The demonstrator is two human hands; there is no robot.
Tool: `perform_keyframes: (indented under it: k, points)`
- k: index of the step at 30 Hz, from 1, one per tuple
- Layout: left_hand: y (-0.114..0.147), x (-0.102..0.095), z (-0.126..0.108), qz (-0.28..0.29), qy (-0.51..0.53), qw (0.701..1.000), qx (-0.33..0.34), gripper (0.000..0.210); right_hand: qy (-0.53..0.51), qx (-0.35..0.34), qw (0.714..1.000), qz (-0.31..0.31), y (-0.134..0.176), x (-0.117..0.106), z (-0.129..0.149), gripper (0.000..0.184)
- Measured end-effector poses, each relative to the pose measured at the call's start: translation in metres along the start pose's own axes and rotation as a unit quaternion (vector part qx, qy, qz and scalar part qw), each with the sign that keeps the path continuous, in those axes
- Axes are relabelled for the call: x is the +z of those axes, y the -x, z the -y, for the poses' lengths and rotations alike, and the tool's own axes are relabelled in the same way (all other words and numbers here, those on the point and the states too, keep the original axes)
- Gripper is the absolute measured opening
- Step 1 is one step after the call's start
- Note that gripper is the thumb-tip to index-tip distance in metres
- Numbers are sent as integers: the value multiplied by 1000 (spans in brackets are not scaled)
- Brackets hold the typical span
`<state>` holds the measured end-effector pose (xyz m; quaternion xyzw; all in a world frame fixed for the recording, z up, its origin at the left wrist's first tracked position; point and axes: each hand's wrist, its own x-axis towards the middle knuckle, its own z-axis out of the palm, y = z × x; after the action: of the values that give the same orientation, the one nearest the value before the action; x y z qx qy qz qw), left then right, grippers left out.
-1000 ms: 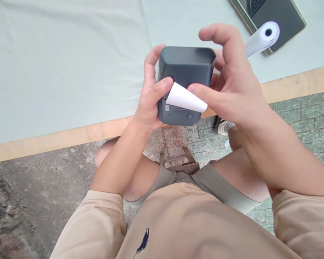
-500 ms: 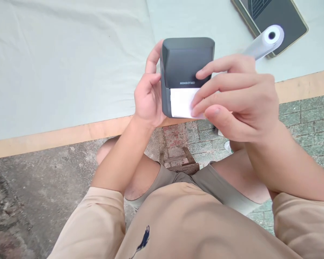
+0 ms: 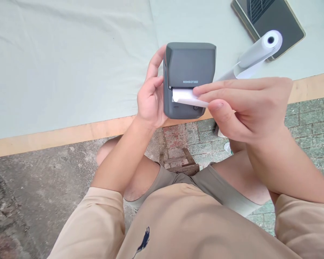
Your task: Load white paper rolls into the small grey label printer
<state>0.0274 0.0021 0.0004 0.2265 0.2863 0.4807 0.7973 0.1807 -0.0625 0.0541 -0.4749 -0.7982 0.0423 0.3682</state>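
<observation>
A dark grey label printer [image 3: 191, 64] marked NIIMBOT is held above the table's front edge. My left hand [image 3: 151, 97] grips its left side, fingers partly hidden behind it. From the slot below the lid comes a white paper label [image 3: 183, 96], its lower edge lifted off the printer's face. My right hand [image 3: 248, 108] pinches the label's right end between thumb and fingers. Below the label, a round button shows on the printer's lower front, close to my right fingertips.
On the table a white paper roll [image 3: 255, 52] lies with a loose sheet trailing toward my right hand. Behind it rests a dark flat device [image 3: 278, 25] with a pale rim. A pale cloth [image 3: 70, 64] covers the table. Below stands a small wooden stool [image 3: 186, 167].
The label lay flat over the printer's lower face; now its lower edge is peeled up, uncovering the button. My right fingers have closed on its end, and the printer has shifted slightly right.
</observation>
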Motion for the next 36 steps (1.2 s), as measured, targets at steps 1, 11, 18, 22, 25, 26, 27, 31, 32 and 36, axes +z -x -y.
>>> perform_keyframes:
  k: [1, 11, 18, 22, 25, 26, 27, 31, 32, 36]
  points:
    - [0, 1, 0, 5, 6, 1000, 0, 32, 0, -10, 1000, -14, 0, -1, -1, 17]
    - [7, 7, -4, 96, 38, 992, -71, 34, 42, 50, 998, -17, -13, -14, -11, 31]
    - [8, 12, -4, 62, -26, 995, -74, 37, 68, 74, 994, 37, -12, -16, -16, 33]
    - [10, 13, -5, 76, 8, 994, -80, 35, 53, 92, 991, 87, -15, -15, -11, 29]
    - [11, 12, -6, 70, -1, 993, -98, 36, 121, 118, 976, 136, -17, -13, -6, 18]
    - [11, 12, -6, 69, -4, 992, -103, 37, 152, 125, 968, 157, -18, -13, -6, 13]
    - [12, 12, -5, 70, -5, 992, -106, 38, 184, 133, 957, 180, -18, -12, -5, 9]
    - [13, 12, -2, 96, 3, 991, -94, 38, 271, 156, 920, 234, -16, -9, -6, 19]
    - [13, 12, -2, 103, 5, 991, -88, 37, 283, 154, 917, 235, -15, -9, -6, 21]
    - [14, 10, -3, 124, -5, 988, -96, 33, 297, 177, 897, 275, -16, -8, -2, 17]
